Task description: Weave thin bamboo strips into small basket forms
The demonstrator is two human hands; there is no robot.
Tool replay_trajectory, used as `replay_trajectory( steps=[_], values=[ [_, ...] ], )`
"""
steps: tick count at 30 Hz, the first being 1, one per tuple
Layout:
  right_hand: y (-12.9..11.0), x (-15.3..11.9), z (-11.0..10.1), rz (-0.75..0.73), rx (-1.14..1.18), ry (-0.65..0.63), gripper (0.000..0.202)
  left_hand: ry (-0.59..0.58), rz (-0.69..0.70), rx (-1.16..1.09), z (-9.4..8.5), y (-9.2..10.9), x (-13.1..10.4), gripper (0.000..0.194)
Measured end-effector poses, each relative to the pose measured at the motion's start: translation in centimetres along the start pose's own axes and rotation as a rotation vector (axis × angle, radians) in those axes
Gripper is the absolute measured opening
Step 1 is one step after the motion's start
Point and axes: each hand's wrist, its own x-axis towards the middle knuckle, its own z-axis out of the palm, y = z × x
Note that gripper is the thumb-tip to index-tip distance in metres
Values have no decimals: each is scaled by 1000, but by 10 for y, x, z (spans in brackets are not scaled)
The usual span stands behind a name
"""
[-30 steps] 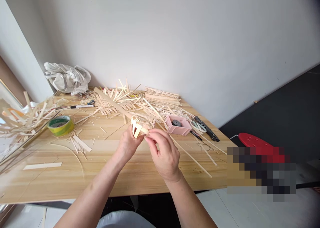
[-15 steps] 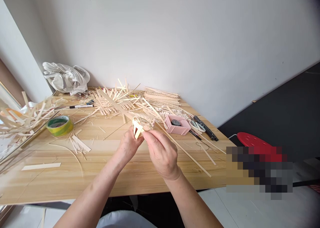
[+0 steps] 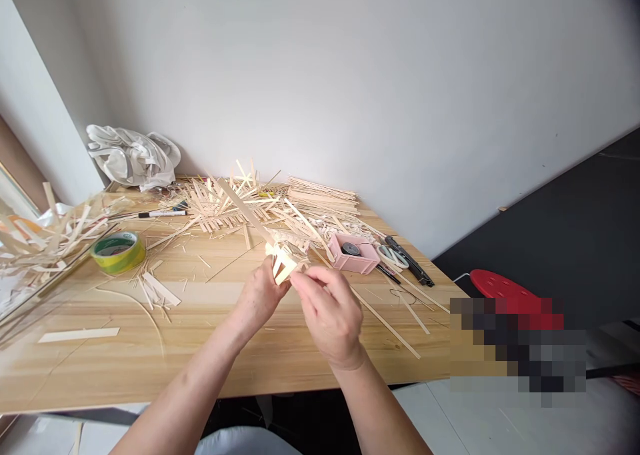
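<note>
Table (image 3: 200, 368): under both hands, loose strips (image 3: 213, 208) heaped toward its far side.
Right hand (image 3: 333, 315): thumb and fingertips at the right edge of the woven piece (image 3: 287, 267); whether they pinch a strip cannot be told.
Left hand (image 3: 260, 298): wrapped around the piece's left and lower side.
Long strip (image 3: 243, 205): axis slanting away and left, seemingly out of the piece.
Woven piece: between the hands, just ahead-left of the right fingertips.

The left hand (image 3: 261, 290) grips a woven piece (image 3: 286, 262) over the table (image 3: 200, 368) — the right hand (image 3: 333, 316) pinches at its edge. Strips (image 3: 225, 205) heap behind. Tape (image 3: 118, 252) sits to the left; to the right, a pink box (image 3: 356, 263) holds a black spool (image 3: 350, 249) — scissors (image 3: 393, 258) just beside it.
</note>
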Motion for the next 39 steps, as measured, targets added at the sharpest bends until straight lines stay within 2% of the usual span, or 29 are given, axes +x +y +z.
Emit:
replay_trajectory(
  steps=[3,7,10,13,19,24,28,32,35,39],
  values=[
    [2,10,-9,34,19,-17,21,42,38,117,1,-6,3,34],
    [7,29,-13,147,129,-183,12,85,83,260,1,-12,8,41],
    [11,38,-11,225,253,-289,9,88,83,350,-2,-11,9,40],
    [14,43,-11,222,293,-351,12,61,75,375,-5,-7,7,33],
    [18,44,-14,72,219,-412,17,9,98,362,-5,-6,3,26],
    [20,44,-11,20,180,-476,20,2,126,469,-2,-10,5,25],
    [24,44,-8,101,244,-508,21,14,153,579,-2,-11,8,23],
    [26,44,-6,195,318,-534,21,-51,214,633,-1,-14,11,23],
    [26,44,-4,216,326,-549,21,-112,274,628,-2,-15,14,28],
    [28,45,-3,318,370,-530,19,-111,244,548,-5,-10,18,25]
  ],
)
